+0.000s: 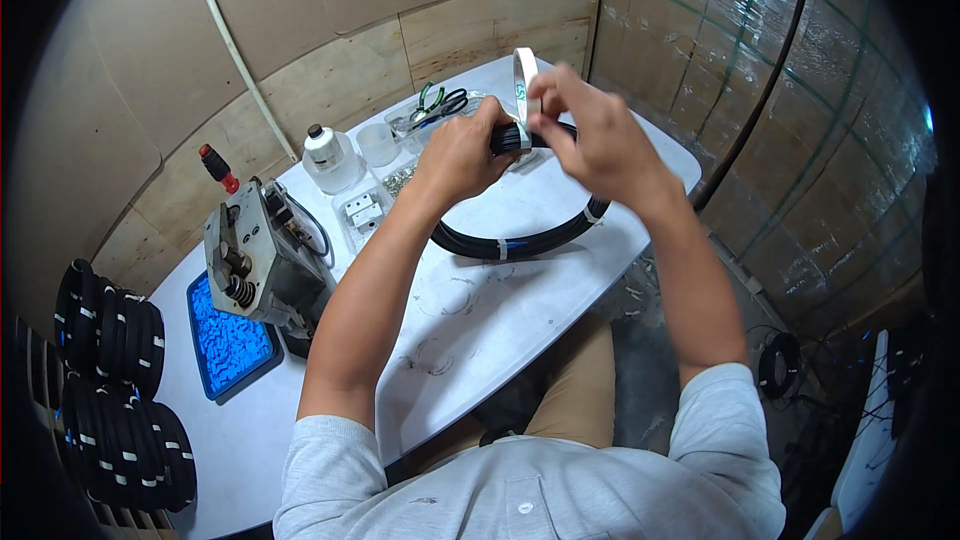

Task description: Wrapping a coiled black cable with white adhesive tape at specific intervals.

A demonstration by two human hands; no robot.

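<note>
My left hand (462, 152) is closed around the far side of a coil of black cable (520, 245), held above the white table. White bands wrap the coil in several places. A narrow roll of white tape (523, 80) stands upright over the coil beside my left fingers, and a strip of tape (525, 136) lies round the cable there. Close to the roll's right side is my right hand (590, 135), its fingers bent and smeared by motion. Whether they touch the tape cannot be made out.
Left of my arms are a metal press (262, 260), a tray of blue pieces (228, 335) and stacked black coils (120, 440). A white bottle (328, 155), a clear cup (377, 144), a box of small white parts (362, 212) and black-handled scissors (452, 103) stand farther back. Wrapped cartons (760, 120) rise at right.
</note>
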